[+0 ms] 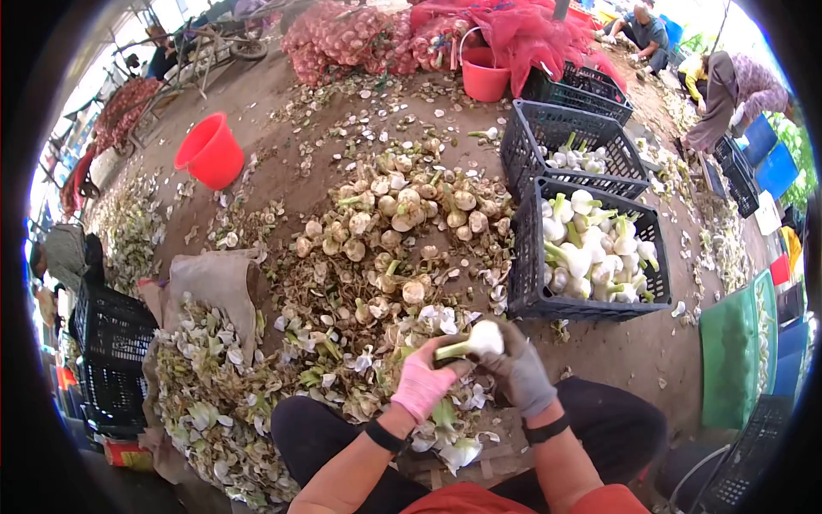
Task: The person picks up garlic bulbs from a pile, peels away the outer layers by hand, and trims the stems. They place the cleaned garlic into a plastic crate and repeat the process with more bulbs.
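A peeled white garlic bulb (485, 339) with a green stem is held between my hands, above my lap. My left hand (425, 381), in a pink and grey glove, is closed round the stem. My right hand (520, 373), in a grey glove, has its fingers against the bulb's right side. Beyond them lies a heap of unpeeled garlic (407, 208) on the ground, with loose skins (360, 360) nearer. A black crate (591, 308) of peeled white bulbs stands to the right of the heap.
Behind that crate stands another crate (569, 116) with fewer bulbs. Red buckets (210, 152) and red net sacks (351, 43) are farther back. At left are a skin pile (214, 403) and stacked black crates (111, 351); at right, a green crate (728, 360). Other people work at upper right.
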